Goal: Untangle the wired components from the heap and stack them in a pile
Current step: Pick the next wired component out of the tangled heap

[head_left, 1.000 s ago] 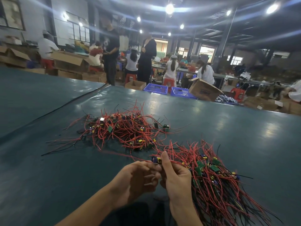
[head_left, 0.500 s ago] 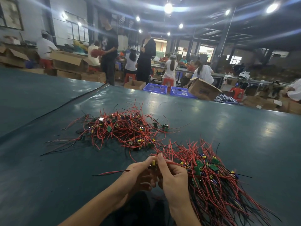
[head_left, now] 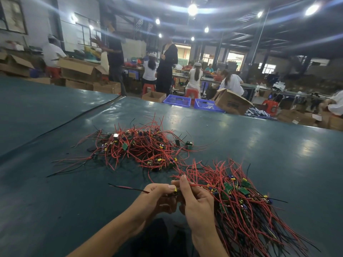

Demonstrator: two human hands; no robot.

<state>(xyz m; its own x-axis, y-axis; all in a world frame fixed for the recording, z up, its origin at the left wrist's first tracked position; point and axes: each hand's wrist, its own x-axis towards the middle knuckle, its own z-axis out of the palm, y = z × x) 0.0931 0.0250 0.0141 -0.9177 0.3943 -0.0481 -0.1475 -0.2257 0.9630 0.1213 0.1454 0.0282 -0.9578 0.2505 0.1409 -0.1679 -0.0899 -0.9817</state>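
A tangled heap of small circuit boards with red and black wires lies on the dark green table, ahead of me and to the left. A sorted pile of the same wired components spreads out at my right. Both hands meet just in front of me. My left hand and my right hand pinch one wired component between them. Its red and black wires stick out to the left of my left hand, and more red wire runs from my right hand toward the pile.
Beyond the table's far edge stand blue crates, cardboard boxes and red stools. Several people sit or stand at benches behind them. A seam runs diagonally across the table at the left.
The component's wires have come free of the heap and now trail left of my left hand. Both hands stay together and have shifted slightly toward me.
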